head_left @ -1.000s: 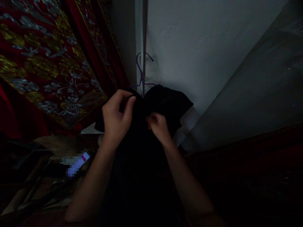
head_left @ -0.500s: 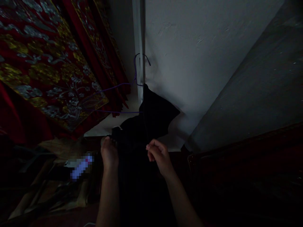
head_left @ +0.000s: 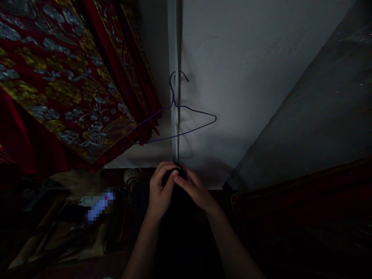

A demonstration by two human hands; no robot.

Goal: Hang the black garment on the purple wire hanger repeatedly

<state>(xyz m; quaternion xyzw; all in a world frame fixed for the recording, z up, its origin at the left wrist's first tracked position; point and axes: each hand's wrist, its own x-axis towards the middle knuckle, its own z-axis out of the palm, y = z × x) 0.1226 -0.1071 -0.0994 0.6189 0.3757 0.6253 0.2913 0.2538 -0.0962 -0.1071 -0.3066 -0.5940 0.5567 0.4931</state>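
Observation:
My left hand [head_left: 161, 185] and my right hand [head_left: 194, 189] meet low in the middle of the view, fingers bent and thumbs close together. Both are closed on a piece of black cloth [head_left: 178, 167], of which a small bunched part shows between them. Below, the cloth merges with other dark fabric, so its full shape is hidden. Above my hands, a purple wire hanger [head_left: 173, 102] hangs bare by its hook at a narrow white upright strip [head_left: 175, 46]. Neither hand touches the hanger.
Red cloths [head_left: 66, 89] with gold and silver patterns hang at the left, overlapping the hanger's left end. A pale wall [head_left: 247, 77] stands ahead. Wooden furniture [head_left: 100, 236] is at the lower left, with a blurred bluish object [head_left: 100, 205] and a clog-like shoe [head_left: 132, 177] near it.
The black cloth has come off the right side of the hanger, leaving it bare. My left hand has moved right and both hands have come together at the cloth.

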